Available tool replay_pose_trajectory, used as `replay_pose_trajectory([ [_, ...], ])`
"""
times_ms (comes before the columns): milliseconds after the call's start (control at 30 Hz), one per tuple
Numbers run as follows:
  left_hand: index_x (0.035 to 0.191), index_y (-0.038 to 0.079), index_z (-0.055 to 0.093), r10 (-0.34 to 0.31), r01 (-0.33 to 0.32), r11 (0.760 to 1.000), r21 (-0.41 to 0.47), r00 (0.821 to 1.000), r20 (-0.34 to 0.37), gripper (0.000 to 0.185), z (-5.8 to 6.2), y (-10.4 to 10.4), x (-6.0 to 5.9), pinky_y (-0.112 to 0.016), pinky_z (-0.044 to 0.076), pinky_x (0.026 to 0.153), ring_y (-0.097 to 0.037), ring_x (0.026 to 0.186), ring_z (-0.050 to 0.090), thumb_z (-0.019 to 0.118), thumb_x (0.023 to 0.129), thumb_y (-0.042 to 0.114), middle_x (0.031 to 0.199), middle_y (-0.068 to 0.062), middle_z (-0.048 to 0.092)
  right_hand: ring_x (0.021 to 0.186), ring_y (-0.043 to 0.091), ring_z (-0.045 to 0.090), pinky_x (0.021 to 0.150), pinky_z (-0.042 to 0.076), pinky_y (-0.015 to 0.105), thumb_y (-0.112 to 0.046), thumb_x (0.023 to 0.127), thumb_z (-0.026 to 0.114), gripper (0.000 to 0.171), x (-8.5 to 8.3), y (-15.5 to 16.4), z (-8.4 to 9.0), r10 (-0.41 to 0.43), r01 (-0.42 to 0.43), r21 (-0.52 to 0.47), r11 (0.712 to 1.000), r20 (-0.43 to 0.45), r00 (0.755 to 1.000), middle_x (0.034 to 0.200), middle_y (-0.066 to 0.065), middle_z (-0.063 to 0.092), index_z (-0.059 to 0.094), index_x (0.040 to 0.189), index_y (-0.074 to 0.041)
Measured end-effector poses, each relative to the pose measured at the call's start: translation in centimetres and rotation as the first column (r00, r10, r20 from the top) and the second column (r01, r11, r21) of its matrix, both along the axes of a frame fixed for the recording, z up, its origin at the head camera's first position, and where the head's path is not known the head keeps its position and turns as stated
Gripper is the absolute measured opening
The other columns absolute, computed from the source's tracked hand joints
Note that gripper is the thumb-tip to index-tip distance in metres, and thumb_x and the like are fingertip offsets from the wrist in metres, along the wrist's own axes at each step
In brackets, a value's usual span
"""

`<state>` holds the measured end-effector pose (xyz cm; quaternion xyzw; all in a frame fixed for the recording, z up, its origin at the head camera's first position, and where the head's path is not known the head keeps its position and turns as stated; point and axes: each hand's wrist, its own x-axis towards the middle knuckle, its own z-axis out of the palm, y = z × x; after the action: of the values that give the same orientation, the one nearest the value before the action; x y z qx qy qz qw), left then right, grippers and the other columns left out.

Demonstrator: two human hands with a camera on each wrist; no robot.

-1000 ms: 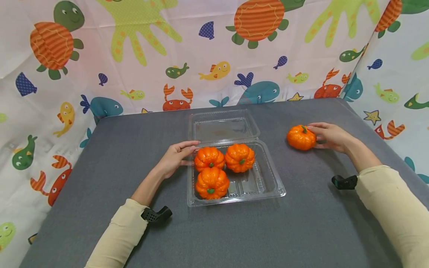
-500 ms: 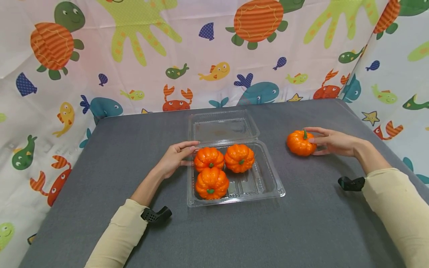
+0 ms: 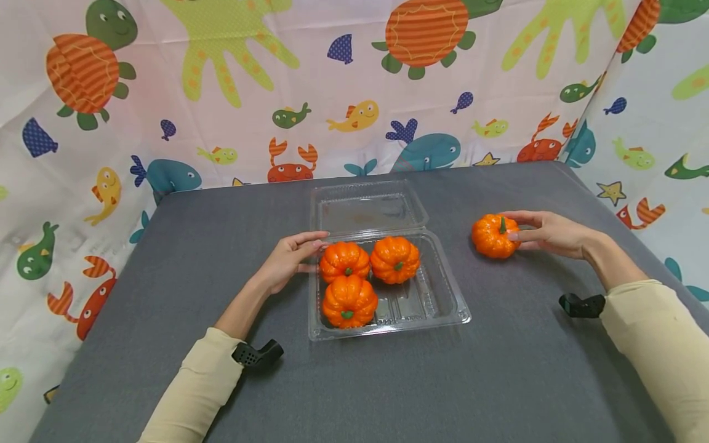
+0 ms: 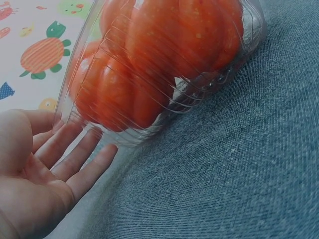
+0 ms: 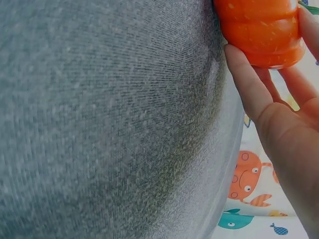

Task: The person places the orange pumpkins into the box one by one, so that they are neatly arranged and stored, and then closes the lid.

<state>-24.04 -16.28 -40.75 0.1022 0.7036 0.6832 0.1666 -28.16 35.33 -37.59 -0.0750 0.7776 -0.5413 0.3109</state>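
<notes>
On the grey table stands a lidded clear plastic container, its lid folded back flat behind it. Inside sit three small orange pumpkins: one at back left, one at back right, one at front left. My left hand touches the container's left edge; in the left wrist view its fingers lie fairly straight against the clear wall. To the right of the container, my right hand holds a fourth-side loose pumpkin with green stem, thumb near the stem, fingers partly hidden behind.
A fabric backdrop printed with sea animals hangs behind and beside the table. Each wrist wears a black device, one on the left and one on the right. Grey cloth covers the tabletop.
The loose pumpkin has shifted slightly toward me and its stem has turned. My right hand has moved a little nearer, its thumb now in front by the stem. The left hand stays put.
</notes>
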Motion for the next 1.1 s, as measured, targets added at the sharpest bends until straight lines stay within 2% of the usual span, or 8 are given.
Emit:
replay_pose_trajectory([
  [100, 0.137, -0.004, 0.046, -0.001, 0.001, 1.000, -0.002, 1.000, -0.001, 0.041, 0.08, 0.02, 0.01, -0.039, 0.055, 0.079, -0.016, 0.098, 0.061, 0.050, 0.101, 0.014, 0.128, -0.018, 0.056, 0.114, 0.009, 0.047, 0.092, 0.046, 0.026, -0.017, 0.099, 0.052, 0.062, 0.14, -0.04, 0.03, 0.000, 0.000, 0.006, 1.000, -0.011, 1.000, 0.150, 0.017, 0.018, 0.020, 0.150, -0.005],
  [333, 0.137, -0.004, 0.046, -0.002, 0.002, 1.000, -0.003, 1.000, -0.001, 0.041, 0.11, 0.03, 0.01, -0.038, 0.055, 0.079, -0.016, 0.101, 0.060, 0.050, 0.101, 0.015, 0.129, -0.019, 0.055, 0.115, 0.012, 0.049, 0.094, 0.047, 0.036, -0.007, 0.099, 0.049, 0.056, 0.43, 0.10, 0.03, 0.042, -0.043, -0.063, 0.997, -0.025, 0.999, 0.144, 0.009, 0.025, 0.027, 0.150, -0.015],
  [533, 0.138, -0.003, 0.046, 0.002, -0.002, 1.000, -0.005, 1.000, -0.002, 0.042, -0.01, 0.04, -0.03, -0.039, 0.055, 0.080, -0.018, 0.103, 0.060, 0.051, 0.101, 0.016, 0.131, -0.019, 0.054, 0.115, 0.014, 0.050, 0.093, 0.047, 0.036, -0.004, 0.098, 0.049, 0.056, 0.55, 0.25, 0.01, 0.064, -0.065, -0.080, 0.995, -0.019, 0.998, 0.140, 0.007, 0.027, 0.028, 0.148, -0.016],
  [700, 0.137, -0.001, 0.048, 0.009, -0.009, 1.000, -0.012, 1.000, 0.000, 0.041, -0.16, 0.07, -0.12, -0.040, 0.055, 0.080, -0.019, 0.104, 0.060, 0.051, 0.101, 0.017, 0.131, -0.020, 0.054, 0.115, 0.015, 0.050, 0.095, 0.046, 0.036, -0.004, 0.099, 0.048, 0.052, 0.61, 0.31, -0.18, 0.051, -0.051, -0.110, 0.993, -0.010, 0.999, 0.136, 0.005, 0.037, 0.031, 0.146, -0.019],
  [800, 0.137, -0.001, 0.048, 0.009, -0.009, 1.000, -0.015, 1.000, -0.002, 0.041, -0.15, 0.07, -0.08, -0.040, 0.055, 0.080, -0.019, 0.103, 0.061, 0.052, 0.100, 0.017, 0.130, -0.020, 0.054, 0.114, 0.016, 0.051, 0.095, 0.046, 0.037, -0.004, 0.100, 0.046, 0.049, 0.60, 0.29, -0.30, 0.042, -0.038, -0.146, 0.989, 0.025, 0.999, 0.134, 0.004, 0.040, 0.034, 0.143, -0.022],
  [967, 0.137, -0.001, 0.048, 0.007, -0.007, 1.000, -0.011, 1.000, -0.005, 0.041, -0.10, 0.06, -0.06, -0.039, 0.055, 0.079, -0.019, 0.102, 0.061, 0.052, 0.100, 0.017, 0.130, -0.020, 0.055, 0.114, 0.018, 0.051, 0.095, 0.046, 0.038, -0.004, 0.099, 0.046, 0.048, 0.52, 0.29, -0.32, 0.066, -0.056, -0.144, 0.988, 0.064, 0.996, 0.135, 0.006, 0.039, 0.036, 0.142, -0.023],
  [1100, 0.137, -0.001, 0.048, 0.003, -0.003, 1.000, -0.009, 1.000, -0.006, 0.041, -0.02, 0.02, -0.01, -0.039, 0.055, 0.080, -0.019, 0.103, 0.061, 0.051, 0.100, 0.017, 0.130, -0.019, 0.055, 0.115, 0.017, 0.048, 0.095, 0.047, 0.035, -0.004, 0.097, 0.050, 0.053, 0.42, 0.31, -0.23, 0.067, -0.062, -0.098, 0.993, 0.043, 0.997, 0.139, 0.011, 0.029, 0.033, 0.145, -0.021],
])
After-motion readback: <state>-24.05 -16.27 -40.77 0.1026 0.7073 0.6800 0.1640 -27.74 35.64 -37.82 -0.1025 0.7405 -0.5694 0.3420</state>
